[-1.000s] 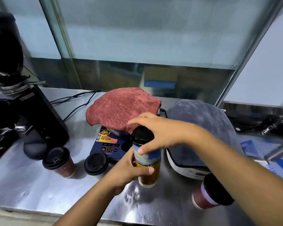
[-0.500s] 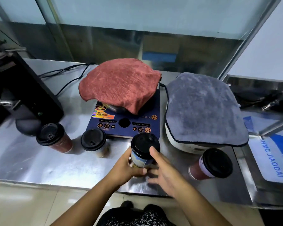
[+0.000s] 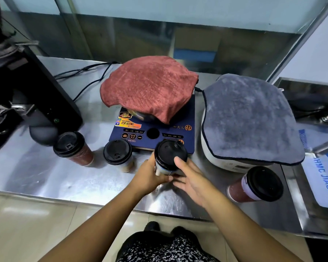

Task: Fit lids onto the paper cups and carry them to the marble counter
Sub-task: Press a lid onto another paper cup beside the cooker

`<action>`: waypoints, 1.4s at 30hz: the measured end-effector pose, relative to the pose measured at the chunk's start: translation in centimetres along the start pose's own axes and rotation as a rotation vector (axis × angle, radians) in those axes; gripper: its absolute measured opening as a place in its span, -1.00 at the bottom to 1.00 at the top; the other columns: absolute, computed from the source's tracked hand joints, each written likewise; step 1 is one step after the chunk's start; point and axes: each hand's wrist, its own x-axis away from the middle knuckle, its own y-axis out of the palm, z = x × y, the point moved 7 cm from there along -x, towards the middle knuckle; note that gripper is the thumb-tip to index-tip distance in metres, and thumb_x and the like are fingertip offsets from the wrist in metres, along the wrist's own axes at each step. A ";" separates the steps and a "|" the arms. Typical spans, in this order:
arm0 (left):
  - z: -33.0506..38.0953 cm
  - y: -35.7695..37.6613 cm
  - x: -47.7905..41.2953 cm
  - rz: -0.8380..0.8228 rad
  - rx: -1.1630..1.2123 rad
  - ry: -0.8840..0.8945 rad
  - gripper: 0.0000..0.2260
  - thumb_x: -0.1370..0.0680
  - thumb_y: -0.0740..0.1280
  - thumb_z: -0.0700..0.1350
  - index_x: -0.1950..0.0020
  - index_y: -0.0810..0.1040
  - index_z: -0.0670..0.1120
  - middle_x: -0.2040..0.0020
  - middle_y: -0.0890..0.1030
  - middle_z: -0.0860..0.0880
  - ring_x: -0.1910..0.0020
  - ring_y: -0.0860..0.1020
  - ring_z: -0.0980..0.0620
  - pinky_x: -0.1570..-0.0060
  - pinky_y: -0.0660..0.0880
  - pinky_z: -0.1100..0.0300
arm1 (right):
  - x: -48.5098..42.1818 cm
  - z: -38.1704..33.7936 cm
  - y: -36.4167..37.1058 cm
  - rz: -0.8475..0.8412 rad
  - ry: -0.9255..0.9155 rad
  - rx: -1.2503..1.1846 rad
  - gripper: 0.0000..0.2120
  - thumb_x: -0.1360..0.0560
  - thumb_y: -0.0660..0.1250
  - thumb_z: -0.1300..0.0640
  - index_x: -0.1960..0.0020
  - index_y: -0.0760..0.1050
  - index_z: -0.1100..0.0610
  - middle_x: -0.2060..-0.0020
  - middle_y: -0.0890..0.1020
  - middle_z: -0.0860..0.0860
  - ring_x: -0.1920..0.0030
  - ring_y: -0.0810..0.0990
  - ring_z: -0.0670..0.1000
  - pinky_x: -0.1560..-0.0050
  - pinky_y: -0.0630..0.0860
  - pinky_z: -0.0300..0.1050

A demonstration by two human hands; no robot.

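At the frame's centre, the left hand (image 3: 150,175) grips the upright black-lidded paper cup (image 3: 169,157); the right hand (image 3: 189,179), fingers spread, touches its right side.

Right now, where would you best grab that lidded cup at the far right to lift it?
Grip the far-right cup around its paper wall below the black lid, coming from the right side. It stands upright with open steel around it; lifting by the lid risks popping it off.

Four black-lidded paper cups stand upright across the frame's lower middle: a reddish cup (image 3: 72,149) at left, a tan cup (image 3: 118,155) beside it, a hand-held centre cup (image 3: 169,157), and a reddish-and-white cup (image 3: 256,185) at right.
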 end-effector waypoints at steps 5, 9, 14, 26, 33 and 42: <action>-0.9 -0.1 -0.9 0.095 -0.018 -0.009 -0.40 -0.35 0.59 -0.10 -0.33 0.44 0.10 0.00 0.58 0.47 -0.04 0.52 0.47 0.10 0.40 0.57 | -1.0 -0.3 0.3 0.023 -0.013 -0.025 -0.40 -0.39 0.54 -0.22 -0.37 0.49 -0.12 -0.28 0.66 -0.10 -0.36 0.55 0.02 -0.53 0.26 0.26; -2.3 0.4 -1.4 0.128 -0.040 -0.028 -0.39 -0.37 0.57 -0.06 -0.36 0.43 0.04 -0.09 0.62 0.23 -0.11 0.58 0.14 -0.07 0.54 0.19 | -1.7 0.0 0.0 0.040 0.011 -0.016 -0.36 -0.31 0.48 -0.23 -0.35 0.52 -0.08 -0.22 0.69 -0.12 -0.32 0.58 -0.02 -0.52 0.25 0.29; -3.2 0.9 -1.6 0.106 -0.023 -0.029 -0.39 -0.35 0.53 -0.02 -0.37 0.42 0.06 -0.05 0.60 0.28 -0.09 0.59 0.14 -0.08 0.55 0.14 | -2.3 1.2 -0.2 0.028 0.040 -0.027 -0.52 -0.36 0.49 -0.22 -0.25 0.54 -0.18 -0.05 0.73 -0.25 -0.20 0.64 0.03 -0.47 0.34 0.20; -4.0 0.7 -2.6 0.057 -0.016 -0.035 -0.49 -0.43 0.52 -0.11 -0.33 0.45 0.02 -0.04 0.59 0.31 -0.03 0.52 0.50 0.03 0.43 0.54 | -3.4 1.2 -0.3 0.019 0.047 -0.032 -0.54 -0.38 0.45 -0.19 -0.25 0.51 -0.15 0.00 0.74 -0.25 -0.08 0.71 -0.04 -0.34 0.42 0.05; -4.4 0.7 -2.6 0.051 -0.029 -0.015 -0.44 -0.41 0.52 -0.06 -0.36 0.42 0.02 -0.01 0.58 0.35 -0.01 0.50 0.55 0.11 0.37 0.63 | -3.3 1.3 -0.2 0.039 0.013 0.027 -0.17 -0.07 0.61 -0.42 -0.26 0.50 -0.18 -0.07 0.73 -0.25 -0.10 0.72 -0.08 -0.19 0.49 -0.07; -4.4 0.9 -2.3 0.057 -0.132 0.026 -0.46 -0.39 0.45 0.14 -0.33 0.37 0.16 -0.02 0.59 0.27 0.04 0.51 0.45 0.20 0.37 0.57 | -2.5 2.6 0.9 0.325 -0.183 0.185 -0.24 -0.38 0.18 -0.49 -0.46 0.40 -0.10 -0.33 0.60 -0.16 -0.35 0.55 -0.14 -0.41 0.46 -0.04</action>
